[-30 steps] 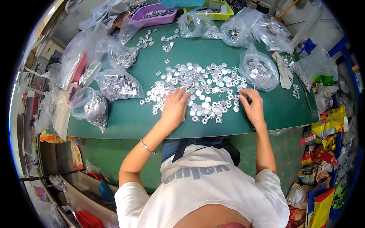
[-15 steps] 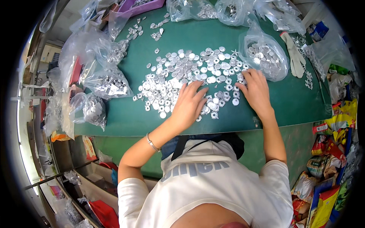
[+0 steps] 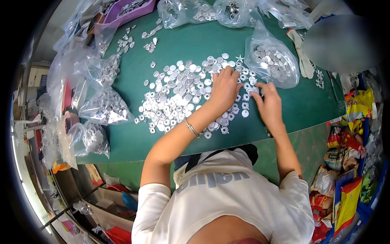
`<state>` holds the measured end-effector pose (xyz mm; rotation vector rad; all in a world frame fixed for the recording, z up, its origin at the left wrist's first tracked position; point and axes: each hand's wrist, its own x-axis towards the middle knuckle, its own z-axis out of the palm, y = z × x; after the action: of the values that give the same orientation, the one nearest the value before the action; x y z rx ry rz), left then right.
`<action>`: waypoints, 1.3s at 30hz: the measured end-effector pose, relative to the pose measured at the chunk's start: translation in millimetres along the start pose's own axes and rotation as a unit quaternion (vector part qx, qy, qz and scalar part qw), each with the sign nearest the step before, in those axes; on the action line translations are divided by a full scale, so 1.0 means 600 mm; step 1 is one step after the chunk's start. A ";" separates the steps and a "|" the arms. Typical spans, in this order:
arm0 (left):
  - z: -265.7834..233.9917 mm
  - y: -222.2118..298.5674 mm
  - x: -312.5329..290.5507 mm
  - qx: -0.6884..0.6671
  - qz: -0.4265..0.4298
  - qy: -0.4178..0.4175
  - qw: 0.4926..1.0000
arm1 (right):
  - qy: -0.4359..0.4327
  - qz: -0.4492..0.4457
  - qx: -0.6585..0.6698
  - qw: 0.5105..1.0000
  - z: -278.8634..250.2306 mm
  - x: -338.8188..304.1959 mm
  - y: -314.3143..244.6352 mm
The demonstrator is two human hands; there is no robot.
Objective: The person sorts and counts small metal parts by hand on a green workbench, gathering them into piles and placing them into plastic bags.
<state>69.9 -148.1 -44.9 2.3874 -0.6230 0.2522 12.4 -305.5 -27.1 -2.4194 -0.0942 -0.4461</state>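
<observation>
Many silver metal discs (image 3: 168, 107), loose and unbagged on the green table (image 3: 199, 40); 1 clear bag (image 3: 273, 62) beside them already holds more. Left hand (image 3: 224, 87): curled over discs, grip indeterminable. Right hand (image 3: 269, 102): thumb and forefinger bent at discs, grasp likewise unclear.

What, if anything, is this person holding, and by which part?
Cannot be told: the right grip is at silvery scalloped discs, any pinch too small to see; the left grip is over more, fingertips unclear.
</observation>
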 end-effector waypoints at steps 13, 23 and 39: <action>-0.048 -0.009 -0.009 -0.220 -0.108 0.006 0.970 | -0.152 0.321 0.675 0.647 -0.036 -0.011 0.066; -0.042 0.007 -0.029 -0.060 0.025 -0.028 0.997 | -0.100 0.260 0.257 0.925 -0.029 -0.007 0.042; -0.075 0.032 -0.105 -0.807 -0.464 -0.127 0.342 | -0.087 -0.073 0.066 0.991 -0.005 -0.030 -0.083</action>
<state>4.5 -109.4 -20.4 0.3607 0.4665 -0.8926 -14.6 -267.7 -1.0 -2.3239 -0.3674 -0.2837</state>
